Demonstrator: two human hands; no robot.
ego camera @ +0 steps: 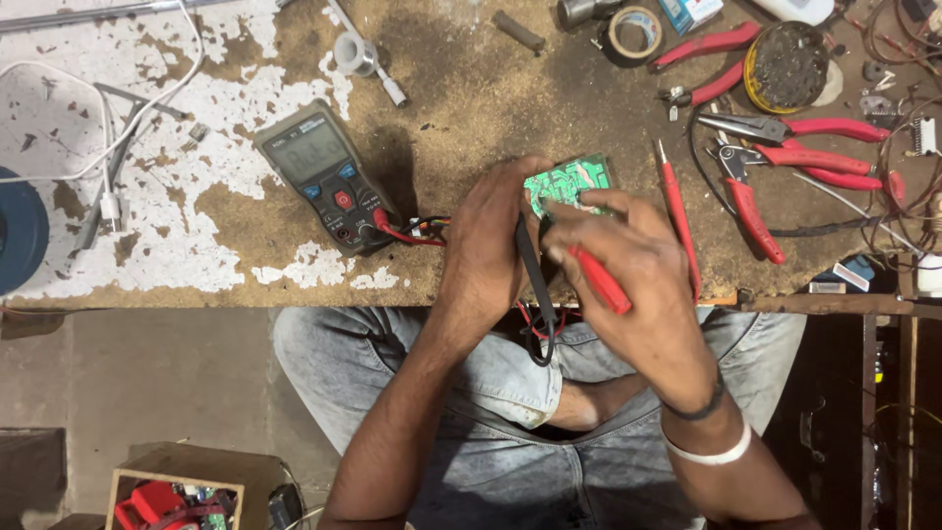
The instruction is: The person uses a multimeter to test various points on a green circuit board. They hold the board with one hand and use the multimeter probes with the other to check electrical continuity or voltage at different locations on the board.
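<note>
A small green circuit board (567, 183) lies near the front edge of the worn workbench (461, 108). My left hand (488, 245) grips a black meter probe (531, 270) with its tip at the board. My right hand (628, 270) grips a red meter probe (599, 279), its tip also at the board. A grey digital multimeter (326, 175) with a lit display lies to the left, its red and black leads running toward my hands. My fingers cover the board's lower part.
Red-handled pliers and cutters (785, 147), a red screwdriver (677, 211), a round tin (785, 67), a tape roll (635, 31) and white cables (108, 128) lie on the bench. A blue round object (20, 231) sits at the left edge. A box of parts (172, 501) stands on the floor.
</note>
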